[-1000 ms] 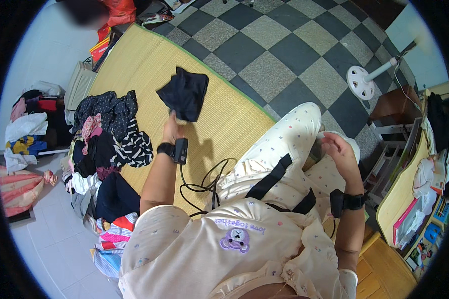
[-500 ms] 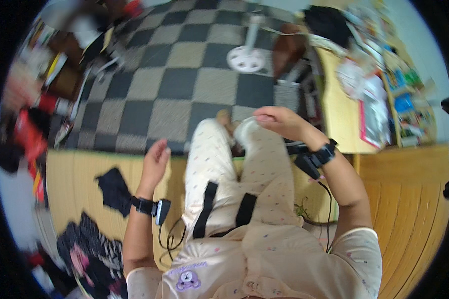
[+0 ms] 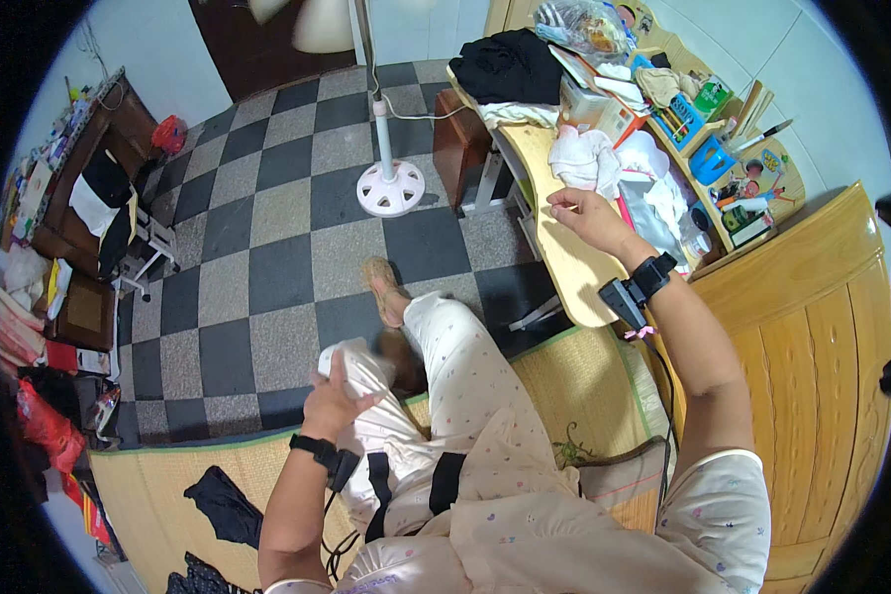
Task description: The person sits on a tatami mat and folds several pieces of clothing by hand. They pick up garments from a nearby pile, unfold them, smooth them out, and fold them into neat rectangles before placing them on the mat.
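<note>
Left grip [image 3: 333, 406] is spread over the pant leg [image 3: 378, 438], right grip [image 3: 592, 222] curls (can't tell if it's pinching anything) near the counter's [image 3: 576, 282] white cloth [image 3: 584, 158].

Table [image 3: 582, 287]: ahead right, clothes [image 3: 510, 64] on its far end
Right hand [image 3: 591, 220]: over the table
Floor [image 3: 279, 255]: fan [image 3: 390, 188] ahead, left of the table
Left hand [image 3: 333, 402]: above the left leg [image 3: 381, 436]
Mat [image 3: 144, 480]: beneath the person [image 3: 495, 544], cloth [image 3: 228, 506] on it at left
</note>
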`<state>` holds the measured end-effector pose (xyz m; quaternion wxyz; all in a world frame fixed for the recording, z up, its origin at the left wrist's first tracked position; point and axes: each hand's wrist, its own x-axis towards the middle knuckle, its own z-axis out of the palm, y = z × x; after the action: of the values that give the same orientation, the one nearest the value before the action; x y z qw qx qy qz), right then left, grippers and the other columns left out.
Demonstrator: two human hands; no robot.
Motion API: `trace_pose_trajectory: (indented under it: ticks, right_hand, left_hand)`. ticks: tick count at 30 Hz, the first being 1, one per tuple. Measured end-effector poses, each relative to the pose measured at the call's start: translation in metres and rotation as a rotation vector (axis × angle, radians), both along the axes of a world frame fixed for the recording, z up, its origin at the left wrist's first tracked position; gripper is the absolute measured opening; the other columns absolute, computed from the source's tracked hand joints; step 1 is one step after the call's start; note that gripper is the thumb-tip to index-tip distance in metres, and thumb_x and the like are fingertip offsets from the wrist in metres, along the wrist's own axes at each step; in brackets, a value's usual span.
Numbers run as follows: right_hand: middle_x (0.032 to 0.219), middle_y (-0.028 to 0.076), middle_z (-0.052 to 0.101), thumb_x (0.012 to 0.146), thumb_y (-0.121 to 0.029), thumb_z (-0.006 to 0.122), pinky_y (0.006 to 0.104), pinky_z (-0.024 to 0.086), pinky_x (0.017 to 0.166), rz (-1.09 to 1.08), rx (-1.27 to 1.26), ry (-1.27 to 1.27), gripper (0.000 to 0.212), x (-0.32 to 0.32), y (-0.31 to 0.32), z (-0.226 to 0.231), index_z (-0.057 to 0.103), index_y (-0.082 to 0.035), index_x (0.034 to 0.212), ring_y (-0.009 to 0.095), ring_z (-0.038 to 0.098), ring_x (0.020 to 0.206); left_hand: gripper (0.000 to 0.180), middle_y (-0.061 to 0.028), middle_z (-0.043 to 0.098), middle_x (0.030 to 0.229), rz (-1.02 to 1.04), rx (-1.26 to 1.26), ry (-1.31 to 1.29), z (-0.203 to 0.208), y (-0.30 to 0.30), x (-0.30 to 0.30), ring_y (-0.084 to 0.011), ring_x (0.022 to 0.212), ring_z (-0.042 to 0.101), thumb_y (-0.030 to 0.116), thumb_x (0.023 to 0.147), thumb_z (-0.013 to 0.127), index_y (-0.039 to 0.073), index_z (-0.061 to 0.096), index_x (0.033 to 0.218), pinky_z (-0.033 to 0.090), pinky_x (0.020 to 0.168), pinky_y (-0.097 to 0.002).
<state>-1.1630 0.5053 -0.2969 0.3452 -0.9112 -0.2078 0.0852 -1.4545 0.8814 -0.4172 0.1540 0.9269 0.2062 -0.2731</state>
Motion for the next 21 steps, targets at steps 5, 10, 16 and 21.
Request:
trace_pose_trajectory:
  ticks: [5, 10, 16, 21]
  right_hand:
    - [0.106, 0.021, 0.064, 0.085, -0.017, 0.062, 0.0372, 0.050, 0.086, -0.029, -0.029, -0.284, 0.034, 0.041, 0.018, -0.007, 0.062, 0.001, 0.114, 0.032, 0.063, 0.096]
    - [0.117, 0.020, 0.056, 0.081, -0.013, 0.063, 0.0390, 0.046, 0.094, 0.026, -0.152, -0.617, 0.040, 0.095, 0.052, 0.004, 0.058, -0.003, 0.119, 0.036, 0.056, 0.107]
    - [0.143, 0.022, 0.038, 0.080, -0.008, 0.060, 0.0471, 0.044, 0.097, -0.026, -0.330, -0.865, 0.058, 0.170, 0.092, 0.014, 0.046, -0.012, 0.137, 0.041, 0.044, 0.125]
    - [0.149, 0.020, 0.031, 0.080, -0.013, 0.064, 0.0472, 0.041, 0.100, -0.126, -0.545, -0.813, 0.074, 0.215, 0.102, 0.021, 0.033, -0.022, 0.146, 0.040, 0.036, 0.133]
  left_hand:
    - [0.120, -0.0465, 0.020, 0.141, 0.044, -0.082, -0.020, -0.023, 0.011, -0.003, -0.0547, 0.116, 0.049, 0.076, 0.066, 0.064, 0.018, 0.003, 0.153, 0.049, 0.093, -0.0441]
    - [0.120, -0.0449, 0.024, 0.139, 0.021, -0.017, 0.116, -0.032, 0.015, 0.009, -0.0513, 0.118, 0.050, 0.079, 0.068, 0.059, 0.017, 0.000, 0.153, 0.050, 0.091, -0.0431]
    - [0.124, -0.0449, 0.021, 0.141, -0.033, 0.064, 0.301, -0.034, 0.019, 0.030, -0.0463, 0.125, 0.047, 0.084, 0.069, 0.050, 0.010, -0.005, 0.152, 0.048, 0.095, -0.0386]
    - [0.126, -0.0470, 0.021, 0.139, -0.037, 0.038, 0.336, -0.035, 0.021, 0.037, -0.0462, 0.125, 0.047, 0.086, 0.068, 0.047, 0.008, -0.004, 0.152, 0.048, 0.095, -0.0367]
